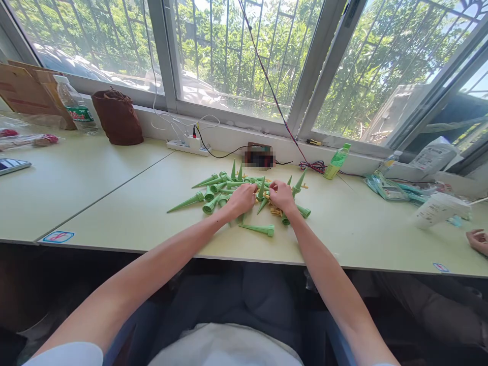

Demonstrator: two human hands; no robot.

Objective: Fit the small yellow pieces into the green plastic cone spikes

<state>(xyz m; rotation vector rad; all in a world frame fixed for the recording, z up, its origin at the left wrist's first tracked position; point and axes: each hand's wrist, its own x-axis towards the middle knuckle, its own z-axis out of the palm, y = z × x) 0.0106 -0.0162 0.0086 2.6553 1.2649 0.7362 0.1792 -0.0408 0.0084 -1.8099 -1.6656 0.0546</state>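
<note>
Many green plastic cone-shaped spikes (186, 202) lie in a loose pile on the table, some pointing up. My left hand (243, 199) is at the middle of the pile with its fingers curled together; what they hold, if anything, is hidden. Just right of those fingertips an upright green spike (261, 189) shows, and I cannot tell whether they touch it. My right hand (282, 196) is closed in a pinch over the pile's right part, its contents too small to make out. Small yellow pieces (276, 211) lie beneath it. One single spike (257, 230) rests nearer the table's front edge.
Along the window stand a brown bag (116, 118), a water bottle (78, 107), a power strip (187, 146) and a green bottle (337, 161). Coiled cable (313, 166) lies behind the pile. Plastic packages (389, 187) and another person's hand (479, 241) are at the right.
</note>
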